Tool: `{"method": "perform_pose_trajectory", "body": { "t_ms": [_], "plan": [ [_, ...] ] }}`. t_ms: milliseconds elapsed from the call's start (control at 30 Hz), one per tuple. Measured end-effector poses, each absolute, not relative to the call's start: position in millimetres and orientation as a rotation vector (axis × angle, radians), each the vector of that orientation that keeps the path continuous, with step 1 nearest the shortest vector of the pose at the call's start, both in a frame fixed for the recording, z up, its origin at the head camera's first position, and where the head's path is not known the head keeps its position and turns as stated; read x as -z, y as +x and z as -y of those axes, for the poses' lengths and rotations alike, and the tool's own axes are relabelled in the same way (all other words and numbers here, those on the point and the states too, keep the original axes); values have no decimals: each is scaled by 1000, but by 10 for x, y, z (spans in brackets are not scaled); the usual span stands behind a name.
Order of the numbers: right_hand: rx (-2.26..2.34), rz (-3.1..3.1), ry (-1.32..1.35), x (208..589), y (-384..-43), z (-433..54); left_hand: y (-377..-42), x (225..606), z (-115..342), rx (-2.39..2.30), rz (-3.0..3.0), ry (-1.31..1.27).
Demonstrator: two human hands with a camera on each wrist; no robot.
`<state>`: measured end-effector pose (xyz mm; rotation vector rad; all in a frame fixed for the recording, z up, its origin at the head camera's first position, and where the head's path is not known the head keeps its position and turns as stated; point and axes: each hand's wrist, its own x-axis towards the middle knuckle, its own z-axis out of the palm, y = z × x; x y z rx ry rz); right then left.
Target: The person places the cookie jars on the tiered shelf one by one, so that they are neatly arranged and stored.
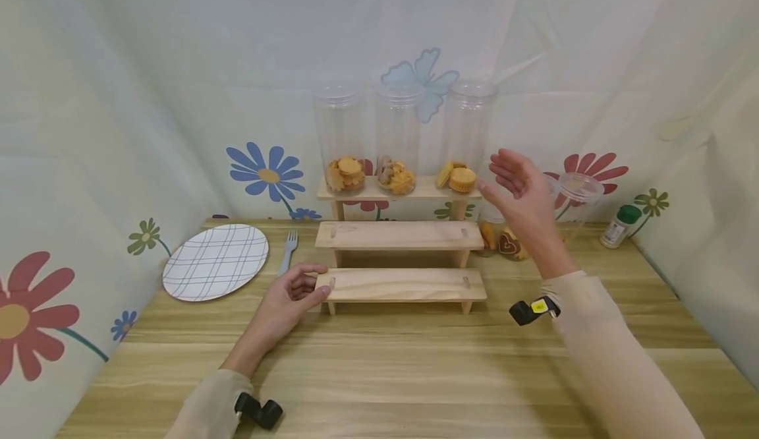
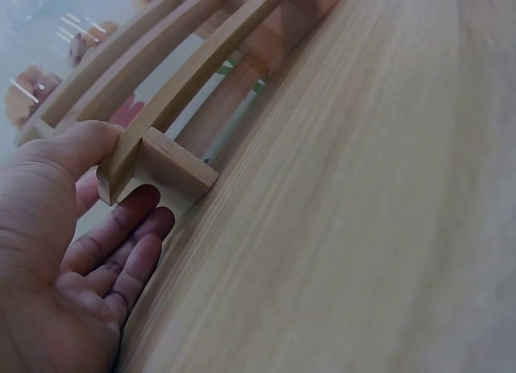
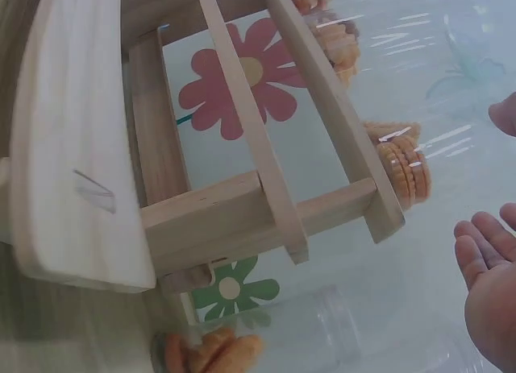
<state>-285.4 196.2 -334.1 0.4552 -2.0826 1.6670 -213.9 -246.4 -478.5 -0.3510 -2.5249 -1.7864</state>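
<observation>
A three-tier wooden rack [image 1: 403,285] stands on the table. My left hand [image 1: 284,302] holds the left end of its lowest shelf, thumb on top; in the left wrist view the other fingers curl beneath the board [image 2: 168,163]. Along the top shelf stand a left jar [image 1: 339,126], a middle jar [image 1: 397,129] and a right jar [image 1: 468,126], all clear, lidded and with cookies at the bottom. Beside the right jar my right hand [image 1: 524,205] is raised, fingers extended, holding nothing. A gap between that hand and the cookies [image 3: 407,167] shows in the right wrist view.
Two more clear jars stand on the table right of the rack, one [image 1: 580,192] partly behind my right hand. A green-capped shaker [image 1: 620,227] is at the far right. To the left lie a checked plate [image 1: 216,261] and a light-blue fork [image 1: 288,251]. Flowered cloth hangs behind.
</observation>
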Motion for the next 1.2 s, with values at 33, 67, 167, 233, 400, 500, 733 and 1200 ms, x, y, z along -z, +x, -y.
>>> {"method": "perform_pose_trajectory", "body": {
  "t_ms": [33, 67, 167, 233, 400, 500, 733, 1200],
  "plan": [
    [-1669, 2063, 445, 3360, -2810, -1981, -2139, 4785, 2464, 1788, 2525, -351],
    [-1673, 2043, 432, 3381, -2767, -2002, -2139, 4785, 2465, 1789, 2525, -352],
    [-1698, 1977, 396, 3430, -2652, -2061, -2139, 4784, 2470, 1794, 2522, -354],
    [-1720, 1943, 375, 3445, -2583, -2092, -2138, 4786, 2472, 1797, 2520, -354],
    [-1709, 1899, 356, 3465, -2485, -2158, -2141, 4788, 2471, 1797, 2519, -357],
    [-1677, 1885, 367, 3451, -2454, -2191, -2141, 4790, 2472, 1796, 2520, -355],
    [-1532, 1957, 285, 3361, -2359, -2348, -2143, 4791, 2472, 1794, 2525, -355],
    [-1401, 1954, 90, 3288, -2362, -2803, -2136, 4778, 2468, 1792, 2525, -350]
  ]
}}
